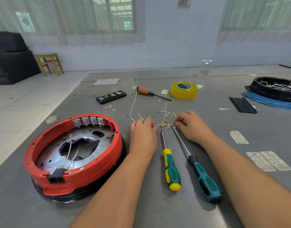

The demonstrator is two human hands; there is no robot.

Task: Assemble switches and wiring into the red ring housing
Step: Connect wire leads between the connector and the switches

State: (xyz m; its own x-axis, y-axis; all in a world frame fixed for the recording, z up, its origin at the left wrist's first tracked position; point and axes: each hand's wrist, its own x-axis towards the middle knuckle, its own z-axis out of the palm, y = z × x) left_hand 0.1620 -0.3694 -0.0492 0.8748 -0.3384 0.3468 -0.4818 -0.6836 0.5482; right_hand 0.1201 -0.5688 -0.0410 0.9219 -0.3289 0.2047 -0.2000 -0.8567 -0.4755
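The red ring housing [95, 168] sits at the left on the grey table, with several grey switches [88, 121] lined up inside its far wall and a black power socket [57, 177] at its near rim. A white wiring harness [166, 125] with brass terminals lies stretched between my hands, just right of the housing. My left hand [143, 137] pinches its left end. My right hand [190, 126] pinches its right end by a brass terminal. More white leads [133, 106] trail away toward the far side of the table.
Two green-handled screwdrivers [172, 170] [204, 178] lie between my forearms. Further back are a wooden-handled screwdriver [146, 92], a black bit case [111, 97], a yellow tape roll [184, 90], a black strip [242, 105] and a black housing [273, 89] holding wires at the right.
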